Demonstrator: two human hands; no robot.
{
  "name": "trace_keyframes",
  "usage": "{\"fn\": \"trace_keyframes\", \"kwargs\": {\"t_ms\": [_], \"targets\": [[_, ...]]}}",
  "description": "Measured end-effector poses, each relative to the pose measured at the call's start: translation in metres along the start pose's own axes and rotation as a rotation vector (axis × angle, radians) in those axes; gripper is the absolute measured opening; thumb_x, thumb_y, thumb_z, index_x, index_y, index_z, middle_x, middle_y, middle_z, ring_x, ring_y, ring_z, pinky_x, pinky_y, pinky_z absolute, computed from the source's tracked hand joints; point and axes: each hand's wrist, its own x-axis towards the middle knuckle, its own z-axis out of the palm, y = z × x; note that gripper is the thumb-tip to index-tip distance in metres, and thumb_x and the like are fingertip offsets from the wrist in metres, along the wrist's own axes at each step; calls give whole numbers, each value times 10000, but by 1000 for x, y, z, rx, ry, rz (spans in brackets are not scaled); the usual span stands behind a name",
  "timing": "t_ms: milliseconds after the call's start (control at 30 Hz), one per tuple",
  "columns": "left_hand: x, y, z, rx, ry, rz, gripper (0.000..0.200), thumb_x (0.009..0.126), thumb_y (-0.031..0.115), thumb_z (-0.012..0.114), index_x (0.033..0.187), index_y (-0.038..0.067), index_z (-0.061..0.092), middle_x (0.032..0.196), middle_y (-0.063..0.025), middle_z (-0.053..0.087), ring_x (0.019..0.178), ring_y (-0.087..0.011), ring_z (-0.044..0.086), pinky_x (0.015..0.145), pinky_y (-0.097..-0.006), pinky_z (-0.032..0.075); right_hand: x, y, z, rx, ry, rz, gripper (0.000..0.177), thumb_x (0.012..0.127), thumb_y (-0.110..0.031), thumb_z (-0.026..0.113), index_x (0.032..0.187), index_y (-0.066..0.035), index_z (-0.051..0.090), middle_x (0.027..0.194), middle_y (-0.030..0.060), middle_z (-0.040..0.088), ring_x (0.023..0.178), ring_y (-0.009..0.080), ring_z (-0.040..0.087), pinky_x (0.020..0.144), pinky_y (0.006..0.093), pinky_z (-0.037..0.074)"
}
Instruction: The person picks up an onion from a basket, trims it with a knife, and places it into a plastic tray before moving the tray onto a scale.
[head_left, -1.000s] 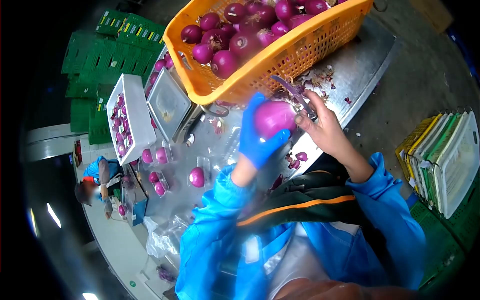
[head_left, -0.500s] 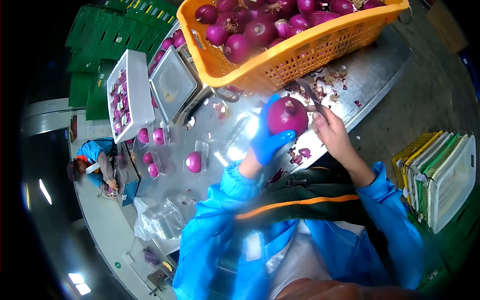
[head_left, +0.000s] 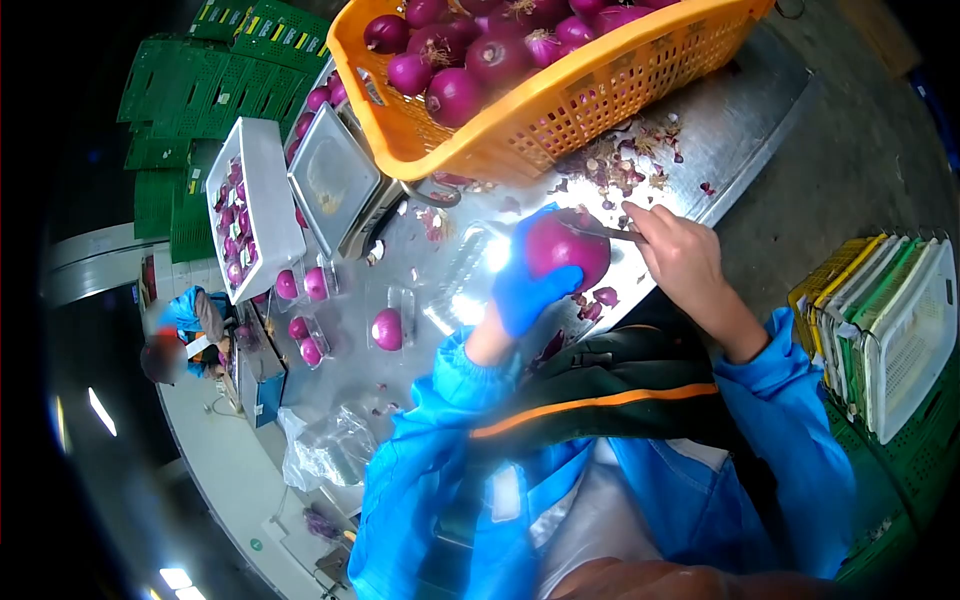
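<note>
A large red onion (head_left: 575,250) sits in my left hand (head_left: 527,285), which wears a blue glove and wraps around the onion's left side and underside. My bare right hand (head_left: 682,255) is closed around a knife (head_left: 618,234), whose dark blade reaches across to the upper right of the onion. The blade seems to touch the onion, but its tip is hard to make out. Onion skins and root scraps (head_left: 612,172) lie on the metal table (head_left: 735,150) just beyond my hands. Clear plastic trays (head_left: 465,275) rest left of my gloved hand.
An orange crate (head_left: 520,130) full of red onions stands at the table's far side. Left of it are a scale (head_left: 333,180) and a white box (head_left: 275,225) of packed onions. A tray with one onion (head_left: 387,328) lies nearer. Stacked baskets (head_left: 900,320) stand at right; another person (head_left: 190,325) works at far left.
The knife has swung from pointing up beside the onion to lying across its upper right. My right hand has turned over, and the onion has tilted in my left hand.
</note>
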Motion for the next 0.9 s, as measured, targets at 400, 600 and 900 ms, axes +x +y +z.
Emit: {"fn": "trace_keyframes", "kwargs": {"t_ms": [400, 600, 900], "targets": [[5, -19, 10, 115, 105, 30, 895, 757, 109, 794, 1487, 44, 281, 1397, -117, 451, 1289, -238, 462, 1073, -378, 397, -9, -7, 21, 716, -58, 358, 380, 935, -257, 614, 1276, -94, 585, 800, 76, 637, 646, 182, 611, 584, 342, 478], [10, -21, 18, 373, 216, 189, 996, 705, 137, 863, 1471, 28, 235, 1350, -136, 490, 1229, -255, 530, 1012, -390, 465, -1, -14, 3, 28, 36, 130, 424, 814, -166, 697, 1224, -112, 603, 842, 102, 650, 734, 293, 649, 627, 398, 515], [1, -21, 2, 239, 251, 223, 898, 753, 236, 817, 1453, 32, 293, 1392, -136, 454, 1269, -255, 483, 1051, -400, 420, -15, -4, 3, 774, -5, 566, 303, 957, -211, 593, 1220, -62, 614, 785, 47, 615, 689, 175, 624, 615, 320, 506]]}}
